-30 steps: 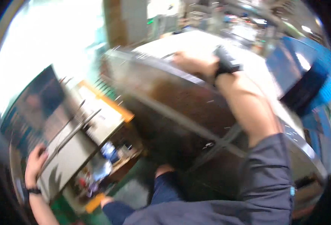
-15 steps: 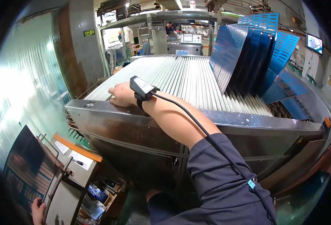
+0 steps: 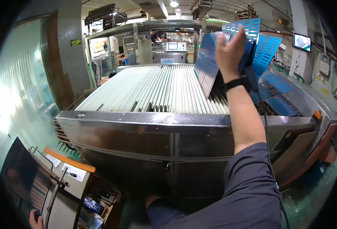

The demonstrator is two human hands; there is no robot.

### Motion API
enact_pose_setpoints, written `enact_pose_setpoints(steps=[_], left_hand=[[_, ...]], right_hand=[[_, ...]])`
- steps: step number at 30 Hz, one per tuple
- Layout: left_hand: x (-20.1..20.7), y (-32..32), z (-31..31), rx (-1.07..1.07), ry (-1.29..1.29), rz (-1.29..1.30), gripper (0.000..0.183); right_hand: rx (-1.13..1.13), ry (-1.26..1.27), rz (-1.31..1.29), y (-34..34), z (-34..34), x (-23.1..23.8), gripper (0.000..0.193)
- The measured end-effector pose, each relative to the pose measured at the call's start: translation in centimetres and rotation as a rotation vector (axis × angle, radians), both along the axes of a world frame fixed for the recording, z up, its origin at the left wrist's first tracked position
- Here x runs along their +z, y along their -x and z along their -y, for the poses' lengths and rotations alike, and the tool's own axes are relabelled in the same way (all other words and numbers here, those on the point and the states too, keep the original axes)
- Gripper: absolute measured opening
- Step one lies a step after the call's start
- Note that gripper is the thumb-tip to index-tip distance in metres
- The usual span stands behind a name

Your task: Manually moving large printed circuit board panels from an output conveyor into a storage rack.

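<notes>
My left hand (image 3: 35, 220), at the lower left, grips the edge of a dark blue slotted panel (image 3: 25, 177) that stands tilted beside a metal rail. My right arm is stretched up and forward. Slightly blurred, my right hand (image 3: 230, 53) is raised with its fingers apart, in front of several upright blue slotted panels (image 3: 269, 53). It overlaps them in the view, and I cannot tell whether it touches one. I see nothing held in it. These panels lean among the white slats of a wide rack (image 3: 149, 84) on a metal machine.
The machine's steel front edge (image 3: 145, 118) runs across the middle. A small cabinet (image 3: 67, 191) with an orange-edged top and cluttered shelves stands lower left. Clear strip curtains (image 3: 19, 87) hang at the left. A control console (image 3: 174, 51) and a person (image 3: 155, 37) are at the back.
My right hand has left the rack's front left edge, swung right and risen to the upright panels. The view has shifted somewhat. My left hand stays at its panel.
</notes>
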State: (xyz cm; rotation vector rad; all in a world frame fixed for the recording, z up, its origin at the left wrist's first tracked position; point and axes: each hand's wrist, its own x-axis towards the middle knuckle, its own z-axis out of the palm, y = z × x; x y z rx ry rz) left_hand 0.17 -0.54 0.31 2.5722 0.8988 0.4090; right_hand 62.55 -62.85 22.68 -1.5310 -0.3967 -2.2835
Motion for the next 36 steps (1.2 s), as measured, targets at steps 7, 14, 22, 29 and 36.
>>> enact_pose_setpoints(steps=[7, 14, 22, 29, 36], left_hand=[[0.3, -1.2, 0.3, 0.016, -0.065, 0.008, 0.034], [1.5, -1.5, 2.1, 0.038, -0.052, 0.01, 0.033], [0.3, -0.6, 0.2, 0.068, -0.077, -0.043, 0.035], [0.6, -0.8, 0.2, 0.117, -0.08, -0.085, 0.04], [1.2, -1.0, 0.9, 0.14, -0.045, -0.095, 0.041]], right_hand=[[-0.135, -0.431, -0.293, -3.4, 6.3, -4.0, 0.096], [-0.097, -0.42, -0.387, -3.7, 5.4, -3.9, 0.106], [-0.026, -0.342, -0.603, -4.7, 1.4, -3.1, 0.088], [-0.111, -0.303, -0.667, -6.3, 1.2, -2.1, 0.055], [0.005, -0.459, -0.739, -6.9, 2.9, -1.2, 0.052]])
